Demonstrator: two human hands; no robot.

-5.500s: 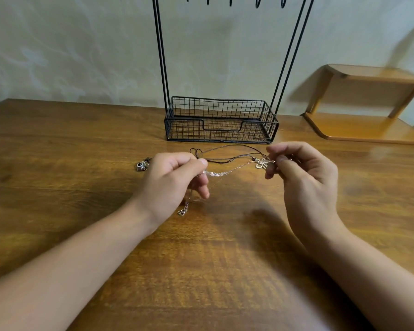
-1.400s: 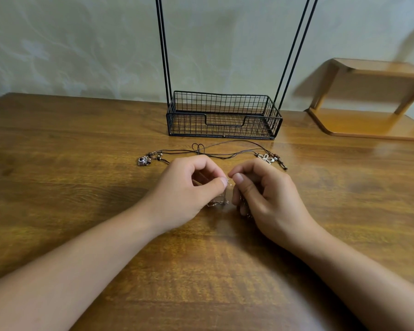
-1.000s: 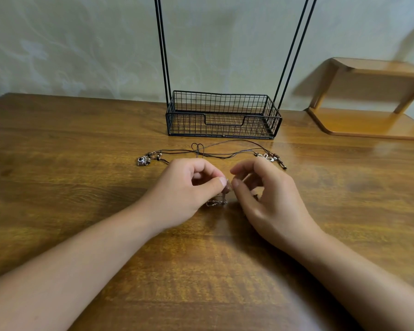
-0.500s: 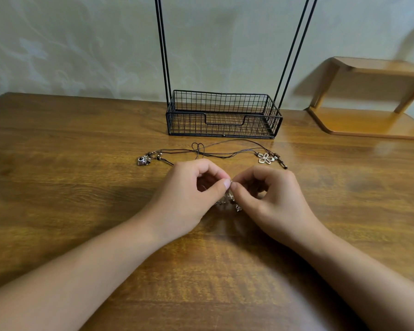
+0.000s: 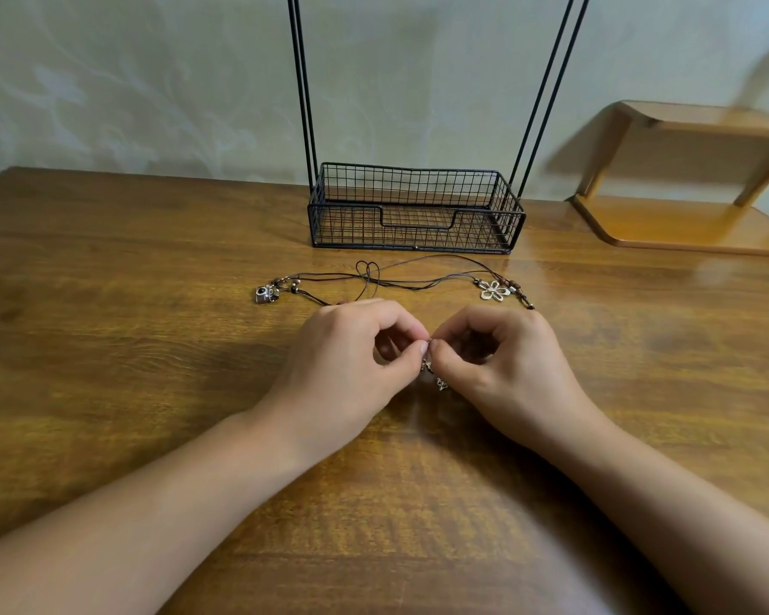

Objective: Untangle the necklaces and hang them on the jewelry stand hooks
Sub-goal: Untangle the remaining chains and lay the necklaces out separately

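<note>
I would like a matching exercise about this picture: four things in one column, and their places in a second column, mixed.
Things:
1. flower pendant
2. camera charm
3. wire basket
4. silver chain

Places:
A. pinched between the left hand and the right hand
B. on the table, at the left end of the dark cords
C. at the foot of the stand, by the wall
D. on the table, at the right end of the dark cords

Pairs: 1-D, 2-B, 3-C, 4-A

Beyond our hands lie tangled brown cord necklaces (image 5: 418, 284), then the black wire basket (image 5: 414, 215); bare wooden bench (image 5: 129, 348) either side.
</note>
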